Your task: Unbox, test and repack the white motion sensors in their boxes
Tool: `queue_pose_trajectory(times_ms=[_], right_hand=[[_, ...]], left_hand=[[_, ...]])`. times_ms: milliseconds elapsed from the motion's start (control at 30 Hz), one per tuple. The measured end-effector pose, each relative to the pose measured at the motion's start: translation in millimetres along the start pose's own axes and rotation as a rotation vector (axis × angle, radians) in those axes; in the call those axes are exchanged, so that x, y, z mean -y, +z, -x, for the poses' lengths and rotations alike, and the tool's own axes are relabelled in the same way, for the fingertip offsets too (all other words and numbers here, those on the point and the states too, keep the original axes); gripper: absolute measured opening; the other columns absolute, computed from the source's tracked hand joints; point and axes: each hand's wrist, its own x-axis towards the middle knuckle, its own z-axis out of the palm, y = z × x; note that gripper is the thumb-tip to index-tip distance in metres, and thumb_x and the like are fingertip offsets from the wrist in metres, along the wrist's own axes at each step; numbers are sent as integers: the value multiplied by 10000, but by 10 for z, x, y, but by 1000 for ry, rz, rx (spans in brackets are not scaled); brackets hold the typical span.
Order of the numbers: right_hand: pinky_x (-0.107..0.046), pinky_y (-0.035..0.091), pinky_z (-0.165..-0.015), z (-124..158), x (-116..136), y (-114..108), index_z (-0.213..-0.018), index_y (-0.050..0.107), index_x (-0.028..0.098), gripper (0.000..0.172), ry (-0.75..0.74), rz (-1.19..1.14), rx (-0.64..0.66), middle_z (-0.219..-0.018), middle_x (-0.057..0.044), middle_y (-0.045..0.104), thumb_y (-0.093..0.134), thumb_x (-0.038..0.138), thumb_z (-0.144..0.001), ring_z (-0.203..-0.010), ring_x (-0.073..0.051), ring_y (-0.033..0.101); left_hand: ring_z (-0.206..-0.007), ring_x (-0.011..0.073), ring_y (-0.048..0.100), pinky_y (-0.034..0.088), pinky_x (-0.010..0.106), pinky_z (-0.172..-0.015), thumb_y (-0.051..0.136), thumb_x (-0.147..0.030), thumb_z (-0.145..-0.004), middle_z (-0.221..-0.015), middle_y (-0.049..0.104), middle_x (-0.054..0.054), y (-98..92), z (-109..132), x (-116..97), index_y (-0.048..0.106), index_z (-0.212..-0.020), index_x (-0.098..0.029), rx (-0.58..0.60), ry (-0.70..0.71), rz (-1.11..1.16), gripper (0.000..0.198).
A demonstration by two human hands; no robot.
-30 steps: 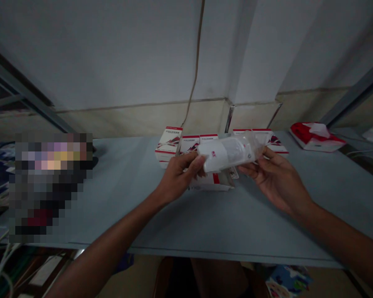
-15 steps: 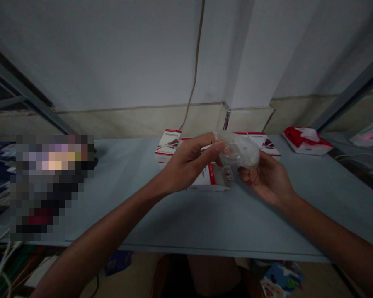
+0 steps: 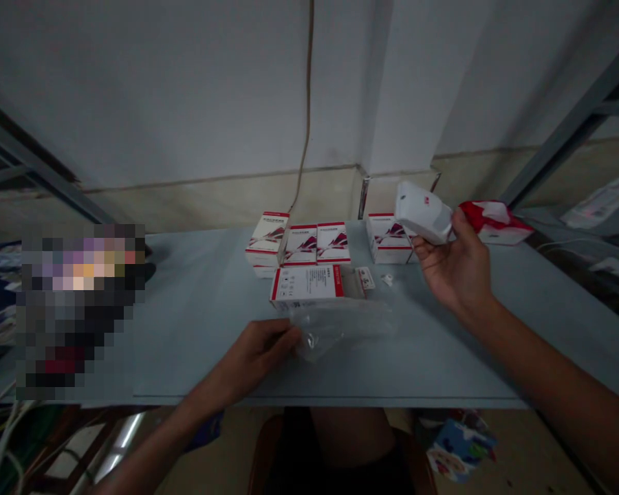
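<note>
My right hand (image 3: pixel 457 271) is raised at the right and grips a small white device (image 3: pixel 424 212) with a red mark. My left hand (image 3: pixel 261 354) is low near the front edge of the grey table (image 3: pixel 196 330), its fingers pinched on a clear plastic bag (image 3: pixel 340 324) that lies on the table. Just behind the bag lies a flat white and red box (image 3: pixel 308 284). Beside it lie a small tag (image 3: pixel 365 278) and a tiny white piece (image 3: pixel 388 280).
Several white and red boxes (image 3: pixel 299 244) stand in a row at the back by the wall, with another box (image 3: pixel 389 238) to their right. A red and white pack (image 3: pixel 495 221) lies at the back right. A cable (image 3: pixel 305 103) runs down the wall. A blurred patch covers the left.
The white device has come out of the clear bag. My right hand lifted it up and to the right; my left hand brought the empty bag down onto the table.
</note>
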Motion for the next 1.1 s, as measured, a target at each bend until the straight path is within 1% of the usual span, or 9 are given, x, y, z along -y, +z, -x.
queue_pose_trajectory(times_ms=[167,300,400,533,600,667,800,933,1100], right_hand=[[-292,672,-671,135,-72,150,-1109,707,266,209,-5,-133,129,-1026,-6,805,708,322,-909,-757,-165,785],[-385,705,-767,267,-85,260,-1220,710,274,286,11,-119,209,-1152,-31,800,671,267,-937,-871,-226,812],[-453,711,-811,337,-79,299,-1261,699,307,305,2,-94,255,-1186,-25,792,654,267,-962,-891,-242,813],[-503,711,-854,397,-93,315,-1371,649,353,408,-21,-53,319,-1223,-18,785,670,291,-968,-958,-256,810],[-486,716,-843,415,-107,317,-1393,634,377,444,-42,-21,337,-1249,-8,777,700,319,-958,-1006,-253,801],[-453,720,-818,413,-121,308,-1396,627,398,477,-44,20,341,-1264,-1,771,746,357,-936,-1036,-245,794],[-380,715,-690,350,-146,251,-1295,684,368,427,-54,109,338,-1041,9,807,814,405,-891,-855,-211,811],[-272,650,-508,324,-146,219,-901,717,244,147,-198,297,367,-745,17,762,770,377,-934,-598,-157,751],[-228,568,-424,330,-101,200,-879,694,220,125,-461,470,377,-688,13,747,714,291,-979,-532,-142,720]], left_hand=[[-545,101,436,276,256,-562,460,-437,-1024,-572,519,-18,-36,-41,-21,532,-615,-173,-105,-60,-430,492],[-578,142,546,349,296,-617,505,-418,-1034,-651,652,31,-165,-89,-175,685,-715,-173,-246,-67,-743,441],[-714,173,638,473,305,-667,602,-420,-1007,-907,733,58,-197,-198,-341,733,-1154,-181,-465,153,-728,310],[-1121,245,656,617,336,-788,764,-445,-917,-1470,563,150,-127,-567,-523,334,-1631,-253,-530,567,-591,855],[-1248,282,604,630,405,-921,783,-471,-908,-1576,447,176,-83,-782,-556,249,-1667,-269,-462,732,-595,950],[-1247,282,596,616,432,-977,752,-431,-946,-1536,471,169,-57,-945,-547,310,-1648,-280,-470,850,-621,844],[-1177,259,617,612,392,-946,715,-318,-980,-1382,565,141,-67,-1053,-453,455,-1583,-288,-653,1021,-619,658],[-1218,289,606,604,413,-955,685,-379,-995,-1389,572,143,-108,-1034,-330,402,-1624,-308,-748,1087,-660,693],[-1269,319,603,579,448,-1016,611,-494,-1019,-1469,547,167,-282,-1070,-159,327,-1662,-264,-763,1152,-777,740]])
